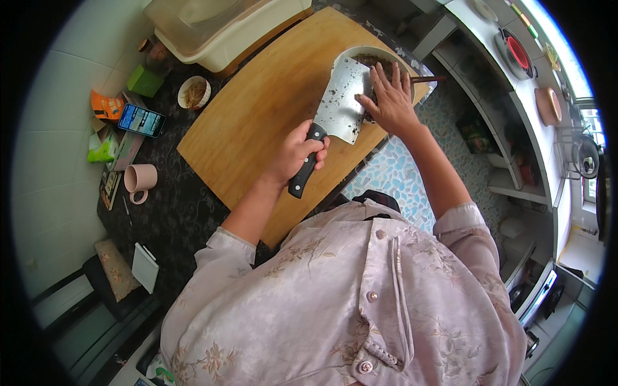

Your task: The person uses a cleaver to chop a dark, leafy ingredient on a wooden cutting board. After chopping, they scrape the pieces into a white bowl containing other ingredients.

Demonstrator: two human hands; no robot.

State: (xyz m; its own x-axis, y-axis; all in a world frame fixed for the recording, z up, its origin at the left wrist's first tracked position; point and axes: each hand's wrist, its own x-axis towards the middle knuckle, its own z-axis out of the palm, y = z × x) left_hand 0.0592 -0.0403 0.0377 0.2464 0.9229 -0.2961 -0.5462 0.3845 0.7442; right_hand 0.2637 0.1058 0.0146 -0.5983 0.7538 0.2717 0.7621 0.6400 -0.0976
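Observation:
My left hand (301, 152) grips the black riveted handle of a cleaver (340, 99). Dark chopped bits cling to its broad steel blade, which tilts over the near left rim of a pale bowl (357, 49). Inside the bowl is a dark, finely chopped mixture (369, 60), partly hidden by the blade and my other hand. My right hand (393, 99) is spread flat over the bowl, thumb and fingertips at the blade's right side; exact contact is hard to tell. Reddish-brown chopsticks (428, 79) stick out past the bowl's right side. Beneath everything lies a wooden cutting board (251, 116).
On the dark patterned tabletop (181, 178) at left are a small bowl of shredded food (194, 92), a lit phone (141, 120) and a pink mug (140, 178). A lidded plastic bin (227, 36) stands behind the board. Shelving (526, 116) runs along the right.

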